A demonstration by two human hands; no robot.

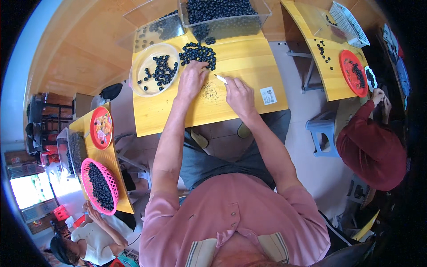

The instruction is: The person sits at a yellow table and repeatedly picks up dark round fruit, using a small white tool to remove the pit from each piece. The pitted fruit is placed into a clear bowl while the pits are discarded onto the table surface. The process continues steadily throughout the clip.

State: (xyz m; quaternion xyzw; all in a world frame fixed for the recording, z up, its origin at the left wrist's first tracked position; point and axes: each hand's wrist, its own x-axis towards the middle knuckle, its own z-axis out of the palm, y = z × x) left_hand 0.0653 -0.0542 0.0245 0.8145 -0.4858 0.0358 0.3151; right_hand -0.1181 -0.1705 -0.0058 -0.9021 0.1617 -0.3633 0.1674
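My left hand (192,80) reaches the near edge of a loose pile of small round black beads (195,52) on the yellow wooden table. Its fingers are bent toward the thumb at the pile; whatever lies between them is too small to make out. In my right hand (240,97) is a slim white pen-like tool (221,79), its dark thin tip pointing left toward my other hand. Dark crumbs (209,92) are scattered on the wood between and below my hands. Left of the pile, a round clear tub (138,66) holds more black beads.
A big clear bin (222,27) full of black beads stands at the table's far edge, beside another clear box (155,38). A white printed label (268,95) lies at right. People sit at side tables bearing a pink basket (114,178) and red trays (344,66). A stool (321,127) stands right.
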